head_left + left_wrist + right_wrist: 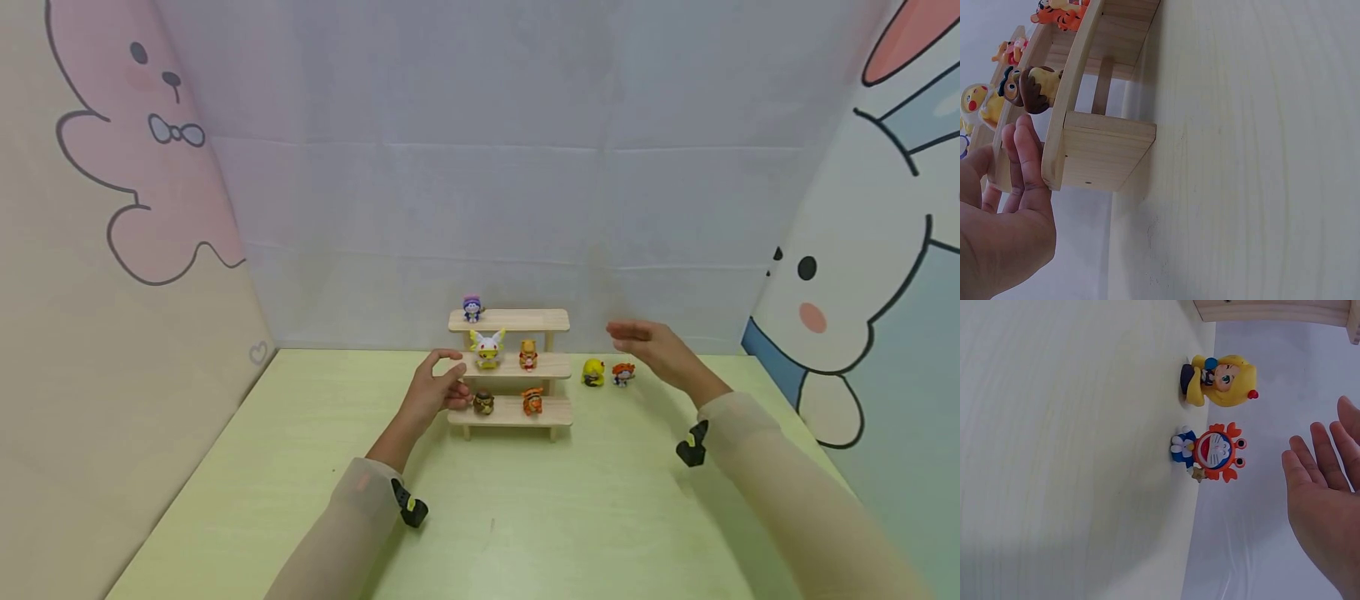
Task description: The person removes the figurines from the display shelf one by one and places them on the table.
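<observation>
Pale yellow-green table [540, 500] is showing faint grain. Behind table, greyish backdrop [525, 200] is hanging, horizontal creases [510, 146] running across it. Left of table, cream panel [112, 400] is rising, carrying pink animal drawing [146, 179] with bow tie [176, 133]; small heart outline [258, 352] is sitting near table's far left corner. Right of table, second panel [915, 433] is rising, carrying white rabbit-like drawing [847, 275] with dark eye [807, 267] and pink cheek [812, 317].

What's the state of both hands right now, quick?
Left hand: open, at the left end of the wooden shelf, no visible grip.
Right hand: open, holding nothing.
</observation>
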Action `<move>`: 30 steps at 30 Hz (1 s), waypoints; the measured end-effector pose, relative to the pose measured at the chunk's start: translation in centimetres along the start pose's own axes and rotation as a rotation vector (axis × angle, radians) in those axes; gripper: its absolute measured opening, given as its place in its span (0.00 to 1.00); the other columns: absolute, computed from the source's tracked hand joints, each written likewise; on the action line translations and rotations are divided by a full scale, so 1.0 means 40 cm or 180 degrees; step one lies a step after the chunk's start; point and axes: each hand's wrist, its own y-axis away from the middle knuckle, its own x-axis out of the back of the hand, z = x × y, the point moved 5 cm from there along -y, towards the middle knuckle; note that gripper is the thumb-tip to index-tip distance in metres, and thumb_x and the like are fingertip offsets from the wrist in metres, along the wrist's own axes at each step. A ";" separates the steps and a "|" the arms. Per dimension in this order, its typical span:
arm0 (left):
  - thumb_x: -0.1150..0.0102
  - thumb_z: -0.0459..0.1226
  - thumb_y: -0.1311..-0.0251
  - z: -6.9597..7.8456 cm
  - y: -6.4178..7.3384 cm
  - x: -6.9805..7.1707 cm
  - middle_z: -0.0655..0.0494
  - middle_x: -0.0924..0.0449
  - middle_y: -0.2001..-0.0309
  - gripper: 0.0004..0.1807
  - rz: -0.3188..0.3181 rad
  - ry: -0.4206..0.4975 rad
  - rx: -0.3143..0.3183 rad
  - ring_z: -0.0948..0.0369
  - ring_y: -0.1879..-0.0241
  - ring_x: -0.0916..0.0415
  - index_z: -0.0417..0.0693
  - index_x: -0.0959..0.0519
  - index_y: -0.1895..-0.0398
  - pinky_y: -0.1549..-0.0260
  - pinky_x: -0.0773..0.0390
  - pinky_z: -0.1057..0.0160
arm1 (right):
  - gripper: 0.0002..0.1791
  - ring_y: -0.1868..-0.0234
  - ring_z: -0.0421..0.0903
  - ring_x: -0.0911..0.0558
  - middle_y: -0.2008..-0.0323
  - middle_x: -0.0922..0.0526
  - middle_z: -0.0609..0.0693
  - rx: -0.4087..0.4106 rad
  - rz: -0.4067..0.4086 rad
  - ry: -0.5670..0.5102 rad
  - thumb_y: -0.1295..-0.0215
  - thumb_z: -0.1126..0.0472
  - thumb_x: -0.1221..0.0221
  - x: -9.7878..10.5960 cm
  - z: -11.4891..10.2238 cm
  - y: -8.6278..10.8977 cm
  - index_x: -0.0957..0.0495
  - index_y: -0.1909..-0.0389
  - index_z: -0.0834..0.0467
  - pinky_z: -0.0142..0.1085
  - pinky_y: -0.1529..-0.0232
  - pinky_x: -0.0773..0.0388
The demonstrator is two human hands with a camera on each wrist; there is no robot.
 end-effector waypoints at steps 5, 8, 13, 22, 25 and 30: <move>0.42 0.39 0.24 0.002 -0.001 -0.002 0.50 0.19 0.77 0.17 0.0023 -0.0005 0.0026 0.60 0.78 0.19 0.51 0.28 0.37 0.74 0.14 0.63 | 0.33 0.22 0.62 0.40 0.22 0.39 0.62 0.0014 -0.0058 -0.0091 0.20 0.54 0.44 -0.005 -0.031 -0.008 0.40 0.22 0.64 0.58 0.23 0.43; 0.42 0.39 0.24 0.002 -0.001 -0.003 0.50 0.19 0.77 0.17 0.0011 0.0001 0.0009 0.60 0.78 0.19 0.50 0.29 0.36 0.74 0.14 0.64 | 0.33 0.23 0.62 0.39 0.22 0.39 0.61 0.0046 -0.0081 -0.0108 0.20 0.54 0.44 -0.010 -0.055 -0.012 0.40 0.22 0.63 0.59 0.23 0.44; 0.43 0.40 0.24 0.003 0.002 -0.003 0.51 0.19 0.77 0.18 -0.0015 0.0009 -0.0002 0.60 0.78 0.19 0.50 0.29 0.35 0.74 0.14 0.63 | 0.32 0.23 0.60 0.36 0.23 0.37 0.62 0.0141 -0.0076 -0.0035 0.20 0.54 0.43 -0.022 -0.100 -0.019 0.38 0.23 0.63 0.59 0.24 0.42; 0.43 0.40 0.24 0.004 0.002 -0.001 0.51 0.18 0.77 0.18 0.0003 -0.0017 0.0030 0.60 0.78 0.19 0.51 0.29 0.35 0.75 0.14 0.63 | 0.31 0.25 0.58 0.34 0.25 0.34 0.62 0.0206 -0.0061 0.0022 0.21 0.54 0.43 -0.048 -0.164 -0.045 0.36 0.24 0.63 0.57 0.24 0.39; 0.43 0.40 0.24 0.005 0.002 -0.001 0.51 0.18 0.76 0.18 0.0012 -0.0025 0.0036 0.59 0.78 0.19 0.51 0.29 0.35 0.75 0.14 0.63 | 0.30 0.25 0.58 0.33 0.26 0.33 0.62 0.0247 -0.0081 -0.0026 0.21 0.55 0.43 -0.063 -0.182 -0.057 0.35 0.25 0.63 0.55 0.24 0.38; 0.43 0.40 0.23 0.003 0.001 0.000 0.51 0.18 0.76 0.18 0.0011 -0.0022 0.0030 0.60 0.78 0.19 0.52 0.29 0.35 0.75 0.14 0.63 | 0.28 0.26 0.57 0.31 0.27 0.32 0.63 0.0304 -0.0093 -0.0117 0.21 0.57 0.42 -0.091 -0.209 -0.079 0.33 0.26 0.63 0.53 0.24 0.37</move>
